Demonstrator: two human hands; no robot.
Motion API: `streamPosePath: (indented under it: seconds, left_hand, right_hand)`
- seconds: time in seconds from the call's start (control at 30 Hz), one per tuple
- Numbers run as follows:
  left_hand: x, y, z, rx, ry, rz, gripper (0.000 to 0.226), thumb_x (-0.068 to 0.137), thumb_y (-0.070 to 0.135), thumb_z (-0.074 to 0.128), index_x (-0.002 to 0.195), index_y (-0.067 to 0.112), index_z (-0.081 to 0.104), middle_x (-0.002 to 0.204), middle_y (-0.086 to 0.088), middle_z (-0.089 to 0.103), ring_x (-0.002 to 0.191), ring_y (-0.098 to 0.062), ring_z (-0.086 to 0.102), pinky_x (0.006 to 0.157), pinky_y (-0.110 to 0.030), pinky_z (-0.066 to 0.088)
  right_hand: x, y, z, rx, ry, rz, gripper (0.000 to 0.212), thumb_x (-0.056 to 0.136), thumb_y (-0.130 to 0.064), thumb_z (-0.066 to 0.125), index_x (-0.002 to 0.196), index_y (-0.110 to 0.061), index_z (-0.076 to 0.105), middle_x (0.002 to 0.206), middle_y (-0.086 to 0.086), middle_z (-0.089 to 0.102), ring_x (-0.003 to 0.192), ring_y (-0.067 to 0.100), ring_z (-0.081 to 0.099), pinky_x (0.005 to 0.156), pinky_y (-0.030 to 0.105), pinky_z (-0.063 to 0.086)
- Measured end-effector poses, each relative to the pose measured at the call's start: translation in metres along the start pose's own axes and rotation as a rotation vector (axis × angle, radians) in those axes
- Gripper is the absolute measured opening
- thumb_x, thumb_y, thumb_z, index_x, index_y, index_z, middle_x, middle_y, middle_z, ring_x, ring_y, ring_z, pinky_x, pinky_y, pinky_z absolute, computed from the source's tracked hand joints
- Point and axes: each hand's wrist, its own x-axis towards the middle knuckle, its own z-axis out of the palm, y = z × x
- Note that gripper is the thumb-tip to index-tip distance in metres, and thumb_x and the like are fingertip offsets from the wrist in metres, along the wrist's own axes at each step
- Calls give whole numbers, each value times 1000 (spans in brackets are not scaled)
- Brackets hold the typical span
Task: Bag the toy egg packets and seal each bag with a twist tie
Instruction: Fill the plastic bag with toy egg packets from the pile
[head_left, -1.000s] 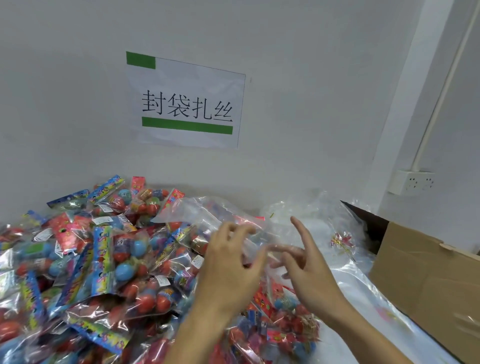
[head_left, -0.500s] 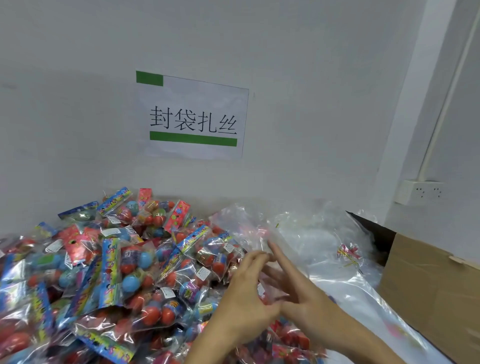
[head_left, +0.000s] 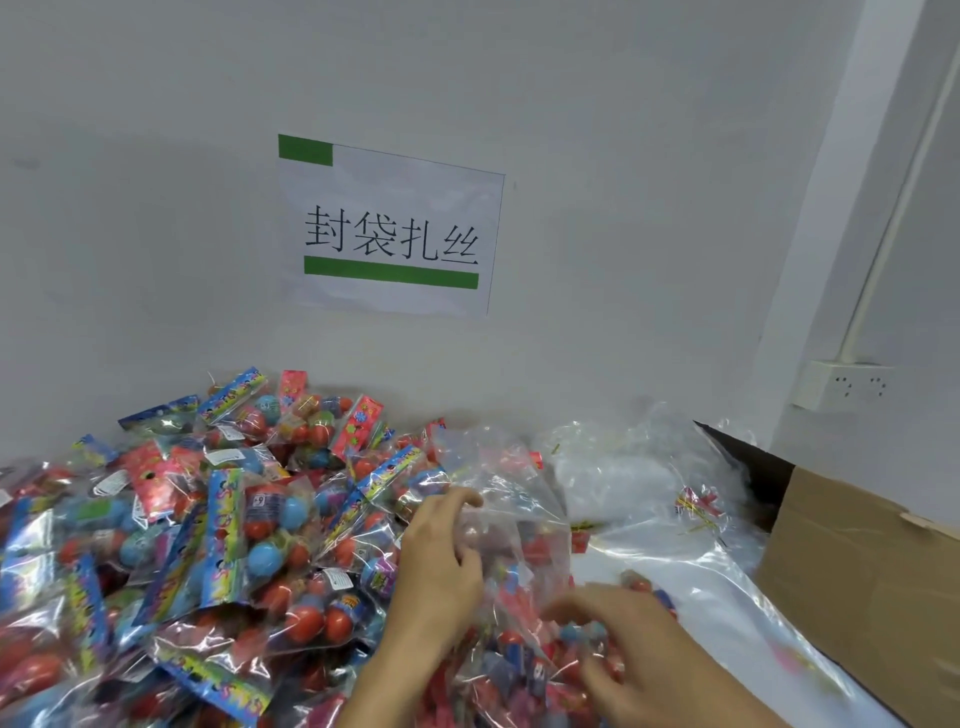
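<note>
The floppy clear plastic bag (head_left: 511, 525) stands open in front of the big pile of bright toy egg packets (head_left: 218, 525). The left hand (head_left: 441, 582) pinches its edge. The right hand (head_left: 623, 654) reaches in, fingers loosely curled; whether it holds a packet I cannot tell. Filling seems underway. Next, more packets go in.

A heap of clear plastic toy egg packets (head_left: 218, 525) is showing red and sky-blue eggs under blue header cards striped with yellow, green and pink lettering; a few far cards are glowing pinkish red. On the far grey-white wall (head_left: 623, 156), a white paper sign (head_left: 390, 228) is carrying black characters between green bars. At the right, a plain brown cardboard box (head_left: 862, 582) is showing a dark inside.
</note>
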Motion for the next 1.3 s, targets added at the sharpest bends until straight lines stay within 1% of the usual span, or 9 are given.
streamPosePath:
  seconds: [0.13,0.3,0.5,0.7,0.87,1.0,1.13,1.23,1.3]
  left_hand:
    - [-3,1,1,38,12,31,22,93,9,56,105,28,59,109,14,48,93,17,47,73,1,37]
    - [-7,4,4,157,50,54,9,94,31,63,88,26,58,106,17,45,102,-1,45,77,-10,37]
    - [-8,18,-1,162,189,127,5,92,14,66,92,15,71,92,9,57,91,-8,50,71,-9,36]
    - [-5,22,-12,79,243,118,9,89,4,65,90,12,69,83,6,63,78,-13,59,70,-23,46]
    - [-1,20,-21,52,315,146,8,90,6,65,86,13,69,76,6,63,71,-4,58,64,-11,43]
    - [2,14,-25,32,345,128,15,92,8,64,79,15,65,66,6,60,61,-14,58,55,-35,50]
    - [5,11,-31,1,386,116,15,94,11,65,81,19,67,63,11,61,60,-9,60,52,-18,44]
    - [7,8,-36,-12,402,109,18,94,10,65,78,19,66,59,13,59,64,3,60,53,-7,40]
    - [7,7,-38,-8,402,100,21,93,9,65,77,22,63,60,14,60,66,6,60,55,-4,41]
  right_hand:
    - [4,24,26,-229,-413,145,49,101,-40,53,148,-46,39,157,-21,29,147,8,21,124,30,17]
    - [4,37,39,-426,-284,164,74,91,-50,60,152,-42,19,156,-7,22,143,21,24,116,41,26]
    - [-4,42,42,-343,-171,169,88,95,-25,56,152,-52,-6,154,-10,34,137,16,39,108,33,41]
    - [-6,37,30,-60,-80,333,56,96,-14,53,123,-59,31,122,-14,62,112,8,62,98,20,46]
    - [-20,54,19,63,67,290,97,83,10,45,105,-82,26,98,-12,62,94,10,66,91,29,52]
    - [-32,65,10,237,216,193,113,84,20,51,123,-83,26,95,-6,70,98,4,68,97,27,53]
    - [-32,76,-6,339,456,167,111,75,27,56,143,-58,31,81,-5,76,79,5,72,76,9,51]
    - [-21,83,-18,331,640,196,91,75,25,60,125,-50,47,76,-7,75,63,8,70,54,20,53]
    - [-9,88,-22,242,673,222,77,79,17,64,111,-52,47,77,-5,73,64,10,70,56,27,55]
